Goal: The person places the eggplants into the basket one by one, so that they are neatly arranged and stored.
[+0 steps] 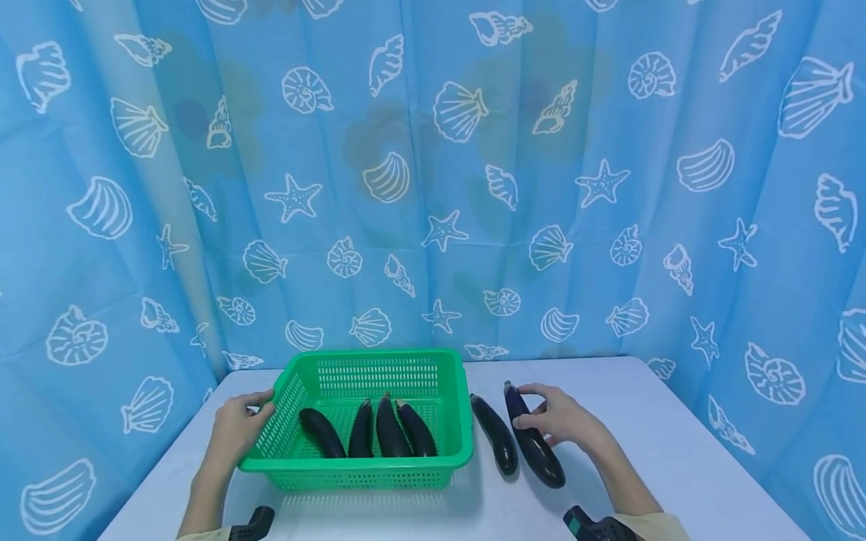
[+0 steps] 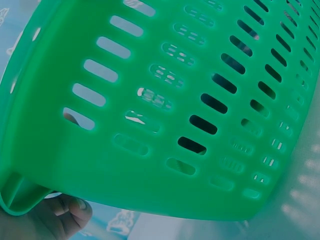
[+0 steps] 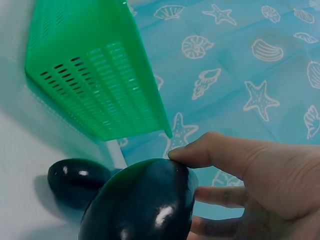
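My left hand (image 1: 237, 424) grips the left rim of a green plastic basket (image 1: 365, 463); the left wrist view shows its fingertips curled at the rim (image 2: 37, 192). Inside the basket lie several dark purple eggplants (image 1: 390, 430). Right of it, my right hand (image 1: 564, 415) holds an eggplant (image 1: 537, 454) between thumb and fingers, around its upper half. The eggplant's rounded end points toward me and looms large in the right wrist view. Between that one and the basket, another eggplant (image 1: 497, 436) lies on the table.
A white cloth covers the table (image 1: 609, 379). Behind it and on both sides hangs a blue curtain (image 1: 419, 180) printed with white shells and starfish. Black wrist devices (image 1: 253, 524) sit on both forearms.
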Available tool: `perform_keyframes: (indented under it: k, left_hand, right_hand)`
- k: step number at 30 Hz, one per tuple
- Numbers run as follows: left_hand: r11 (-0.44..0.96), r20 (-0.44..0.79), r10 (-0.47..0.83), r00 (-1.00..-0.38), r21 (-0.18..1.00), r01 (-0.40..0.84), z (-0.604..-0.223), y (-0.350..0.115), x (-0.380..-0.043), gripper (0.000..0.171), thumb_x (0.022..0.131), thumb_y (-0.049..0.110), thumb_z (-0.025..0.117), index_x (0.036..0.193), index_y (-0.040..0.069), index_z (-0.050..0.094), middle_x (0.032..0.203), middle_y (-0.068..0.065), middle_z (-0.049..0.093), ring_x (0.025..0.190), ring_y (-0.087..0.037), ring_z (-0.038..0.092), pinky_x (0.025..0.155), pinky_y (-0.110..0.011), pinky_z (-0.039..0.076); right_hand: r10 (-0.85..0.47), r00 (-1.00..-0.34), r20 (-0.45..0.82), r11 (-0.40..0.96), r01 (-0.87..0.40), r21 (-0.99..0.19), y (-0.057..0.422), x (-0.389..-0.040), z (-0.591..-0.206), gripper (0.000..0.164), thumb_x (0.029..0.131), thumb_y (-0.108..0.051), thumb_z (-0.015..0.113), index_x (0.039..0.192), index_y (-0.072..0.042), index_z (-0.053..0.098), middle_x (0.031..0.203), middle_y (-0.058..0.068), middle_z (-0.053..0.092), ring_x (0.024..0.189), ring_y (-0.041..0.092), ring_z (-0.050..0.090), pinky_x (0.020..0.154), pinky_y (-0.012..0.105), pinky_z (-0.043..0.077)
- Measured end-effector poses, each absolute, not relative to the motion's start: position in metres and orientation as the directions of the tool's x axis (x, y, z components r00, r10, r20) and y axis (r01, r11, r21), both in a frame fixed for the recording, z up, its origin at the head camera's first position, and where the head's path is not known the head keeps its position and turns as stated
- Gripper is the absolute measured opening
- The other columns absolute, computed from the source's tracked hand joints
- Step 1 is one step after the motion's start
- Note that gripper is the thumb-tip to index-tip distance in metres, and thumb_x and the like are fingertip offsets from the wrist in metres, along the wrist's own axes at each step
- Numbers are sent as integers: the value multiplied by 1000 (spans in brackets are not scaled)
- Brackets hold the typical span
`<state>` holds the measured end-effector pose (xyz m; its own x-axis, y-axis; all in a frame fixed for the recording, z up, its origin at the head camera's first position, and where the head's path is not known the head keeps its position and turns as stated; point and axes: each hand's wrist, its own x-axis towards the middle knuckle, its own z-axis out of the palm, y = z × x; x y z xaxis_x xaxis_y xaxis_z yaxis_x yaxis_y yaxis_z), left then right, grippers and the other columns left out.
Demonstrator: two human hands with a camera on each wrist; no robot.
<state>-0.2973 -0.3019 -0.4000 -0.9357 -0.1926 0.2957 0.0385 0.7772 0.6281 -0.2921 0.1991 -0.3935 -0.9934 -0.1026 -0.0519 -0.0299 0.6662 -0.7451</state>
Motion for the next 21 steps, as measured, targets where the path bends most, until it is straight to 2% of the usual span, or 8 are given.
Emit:
perform_keyframes:
  k: [12,21]
  left_hand:
    - [779,300,-199,-933,626,35,-400,-302,-297,39,94,16,55,127,-3,62,113,-26,67,75,-22,54,61,-28,42]
    - [776,285,-189,-940,630,35,-397,-301,-296,40,95,16,55,128,-4,61,115,-28,65,78,-23,55,62,-29,42]
  right_hand:
    - [-145,-989,-26,667,-79,-741,186,-294,-375,68,84,-25,74,143,-6,45,93,11,67,73,18,65,67,40,58]
    - [-158,-987,-29,657,-83,-749,177,-296,-366,67,84,-26,73,143,-9,46,95,11,67,74,19,66,68,40,58]
